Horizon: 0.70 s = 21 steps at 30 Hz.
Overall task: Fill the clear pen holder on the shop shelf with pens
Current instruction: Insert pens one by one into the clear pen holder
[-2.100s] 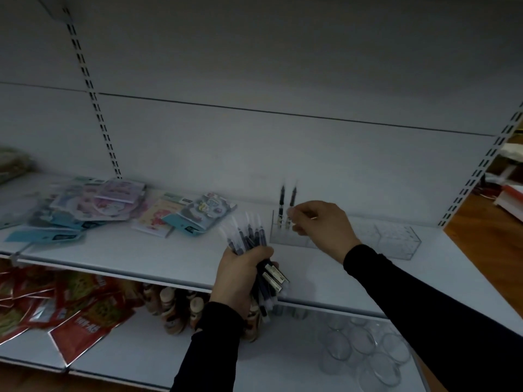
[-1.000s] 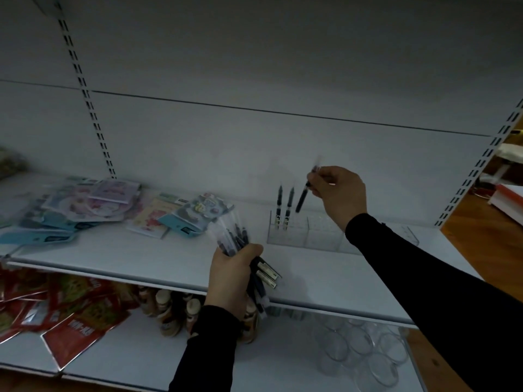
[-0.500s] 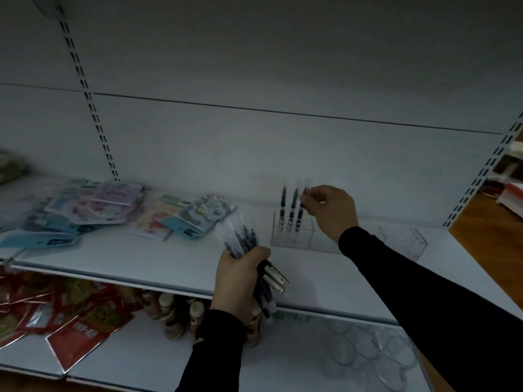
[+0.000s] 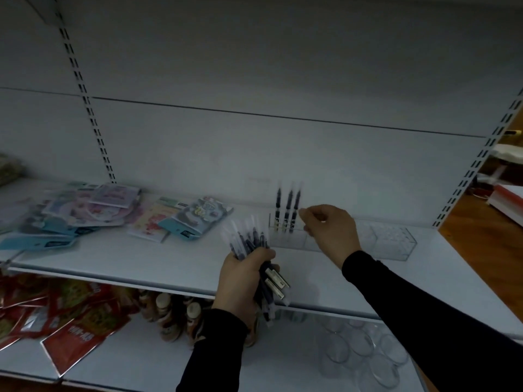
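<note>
The clear pen holder (image 4: 287,241) stands at the back of the white shelf (image 4: 141,261). Three dark pens (image 4: 288,206) stand upright in its left end. My right hand (image 4: 329,232) hovers just right of the third pen, thumb and forefinger slightly apart with nothing between them; whether a fingertip still touches the pen I cannot tell. In front of the shelf edge, my left hand (image 4: 240,278) grips a bundle of several capped pens (image 4: 249,239), tips fanned upward.
Another clear box (image 4: 394,244) sits to the right of the holder. Colourful card packets (image 4: 195,219) lie across the shelf's left part. On the shelf below are red sachets (image 4: 70,329), small bottles (image 4: 169,312) and clear cups (image 4: 365,352).
My right hand lifted a third pen above the holder, lowered it in beside the other two, and has now let go and drawn back slightly right. The left hand kept its bundle.
</note>
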Tool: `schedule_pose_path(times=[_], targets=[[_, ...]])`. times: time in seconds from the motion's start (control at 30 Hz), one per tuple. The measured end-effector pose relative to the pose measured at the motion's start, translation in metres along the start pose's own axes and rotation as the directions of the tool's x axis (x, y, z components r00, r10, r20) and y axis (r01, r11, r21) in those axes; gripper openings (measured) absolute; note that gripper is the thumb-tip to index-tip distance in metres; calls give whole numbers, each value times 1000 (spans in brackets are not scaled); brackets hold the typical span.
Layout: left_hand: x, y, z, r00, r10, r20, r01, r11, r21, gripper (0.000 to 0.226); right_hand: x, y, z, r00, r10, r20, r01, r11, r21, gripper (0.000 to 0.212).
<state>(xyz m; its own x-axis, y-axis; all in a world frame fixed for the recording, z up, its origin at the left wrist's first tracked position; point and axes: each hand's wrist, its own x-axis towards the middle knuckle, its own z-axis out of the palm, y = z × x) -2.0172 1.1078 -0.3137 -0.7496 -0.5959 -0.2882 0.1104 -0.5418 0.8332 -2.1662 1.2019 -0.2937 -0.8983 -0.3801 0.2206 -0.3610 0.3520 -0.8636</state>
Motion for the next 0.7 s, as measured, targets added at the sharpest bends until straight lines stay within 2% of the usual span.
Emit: schedule_pose_path(times=[0.13,0.23,0.3,0.53,0.6,0.7], targets=[[-8,-2,6,1000,-17,-21,18,999,33,25,-32,-9,1,972,117,206,-157,969,193,29],[-13,-4,10,1000,21,-16,-20,998,64,20,-51,-17,1,925,117,361,-211,949,235,24],[-16,-5,13,999,53,4,-53,996,76,16,-57,-20,0,908,100,407,-219,941,257,19],[-18,-6,17,992,124,34,-128,984,124,11,-55,-22,-6,911,118,396,-224,946,233,17],[-17,-6,18,991,130,9,-130,982,138,10,-51,-24,-7,922,117,370,-206,956,210,16],[-12,-6,14,991,126,-53,-117,982,151,4,-40,-28,-12,948,135,290,-217,938,272,11]])
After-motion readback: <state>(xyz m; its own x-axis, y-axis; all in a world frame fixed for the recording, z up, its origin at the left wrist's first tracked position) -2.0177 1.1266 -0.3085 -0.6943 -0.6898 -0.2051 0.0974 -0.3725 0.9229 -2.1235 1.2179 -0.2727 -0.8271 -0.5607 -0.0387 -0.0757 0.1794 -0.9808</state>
